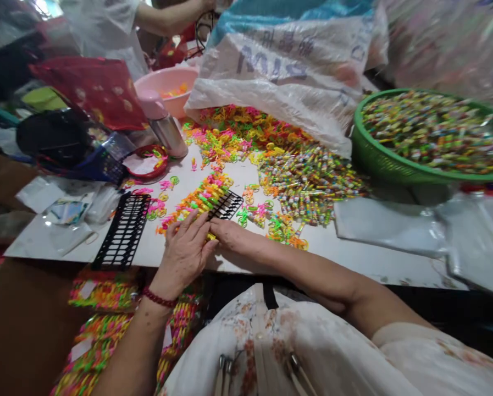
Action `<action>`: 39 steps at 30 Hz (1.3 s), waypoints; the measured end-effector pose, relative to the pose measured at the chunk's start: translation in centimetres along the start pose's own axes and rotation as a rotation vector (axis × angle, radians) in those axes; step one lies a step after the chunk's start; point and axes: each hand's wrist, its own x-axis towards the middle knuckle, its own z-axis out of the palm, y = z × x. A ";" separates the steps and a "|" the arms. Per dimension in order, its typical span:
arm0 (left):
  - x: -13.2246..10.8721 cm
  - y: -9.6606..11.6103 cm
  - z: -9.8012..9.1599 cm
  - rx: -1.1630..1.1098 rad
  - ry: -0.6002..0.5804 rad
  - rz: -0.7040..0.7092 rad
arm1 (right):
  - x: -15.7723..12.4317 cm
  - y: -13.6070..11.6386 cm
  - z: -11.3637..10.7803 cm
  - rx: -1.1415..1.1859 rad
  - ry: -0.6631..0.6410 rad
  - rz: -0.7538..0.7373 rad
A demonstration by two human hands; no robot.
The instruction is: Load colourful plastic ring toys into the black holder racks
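Note:
My left hand [186, 242] lies with its fingers stretched over a row of small bright plastic toys [205, 195] in pink, orange, yellow and green. These toys sit on a black slotted rack [228, 205], whose far right end shows bare slots. Close against the left thumb, my right hand [228, 235] is bent at the rack's near edge with its fingers curled in. What those fingers hold is hidden under the hand. Left of my hands a second black rack [123, 230] lies on the white table [312, 258] with bare slots.
Loose toys [230, 137] spill from a large woven sack [279, 71]. Wrapped candy-like sticks [312, 184] lie to the right, below a green basket [394, 159]. Clear bags [390, 225], a flask [167, 132] and a red dish [147, 175] surround the work area. Another person's arm [167, 19] shows behind.

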 end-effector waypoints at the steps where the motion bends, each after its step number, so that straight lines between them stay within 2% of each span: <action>1: 0.0 -0.1 0.1 0.004 0.013 0.011 | -0.5 -0.2 -0.5 -0.022 -0.001 0.018; 4: 0.0 -0.3 0.2 0.003 0.043 0.036 | -3.3 -0.4 -3.3 -0.122 0.082 0.099; 6: 0.0 -0.3 0.3 -0.004 0.047 0.045 | -5.9 -0.2 -5.8 -0.267 0.165 0.228; 8: 0.1 -0.3 0.2 -0.007 0.048 0.049 | -8.1 0.4 -7.9 -0.463 0.193 0.392; 10: 0.3 -0.2 0.2 -0.007 0.047 0.041 | -9.6 1.2 -9.3 -0.623 0.152 0.517; 13: 0.7 0.1 0.3 0.002 0.048 0.018 | -10.2 2.2 -9.9 -0.727 0.044 0.597; 15: 0.8 0.2 0.3 0.008 0.047 0.009 | -10.0 2.4 -9.8 -0.733 0.035 0.596; 18: 0.8 0.1 0.1 -0.009 0.054 0.023 | -9.1 1.8 -9.3 -0.612 0.151 0.555; 22: 0.5 -0.2 0.0 -0.098 0.038 0.043 | -6.7 0.4 -7.1 -0.094 0.285 0.534; 24: 0.4 -0.4 0.1 -0.144 0.036 0.015 | -4.9 -0.2 -5.2 0.140 0.303 0.521; 26: 0.4 -0.5 0.1 -0.182 0.037 -0.007 | -3.1 -0.4 -3.1 0.258 0.294 0.477; 29: 0.4 -0.5 0.1 -0.218 0.031 -0.022 | -1.1 -0.2 -0.7 0.305 0.249 0.379; 31: 0.3 -0.5 0.0 -0.210 0.024 -0.023 | -0.3 0.3 0.1 0.309 0.218 0.311; 36: 0.4 -0.4 -0.1 -0.115 0.010 -0.020 | 0.1 1.6 0.2 0.231 0.109 0.139; 39: 0.6 -0.2 -0.3 -0.061 -0.018 -0.016 | 0.3 2.3 0.5 0.130 0.083 0.094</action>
